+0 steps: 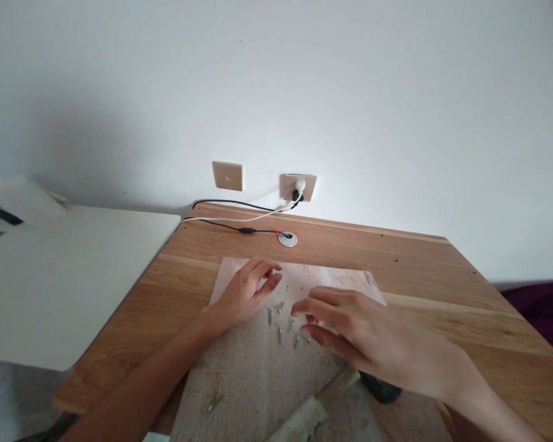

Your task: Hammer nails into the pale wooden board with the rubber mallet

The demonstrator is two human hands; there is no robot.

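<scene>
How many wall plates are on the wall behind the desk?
2. The left wall plate has nothing plugged in; the right wall plate holds a white plug and a black one. None looks hidden.

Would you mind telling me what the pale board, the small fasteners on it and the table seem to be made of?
The pale board looks like raw, unfinished wood, matte with faint grain. The small fasteners look like bare metal, grey and shiny. The table seems to be wood, smoothly finished, with visible plank lines.
</scene>
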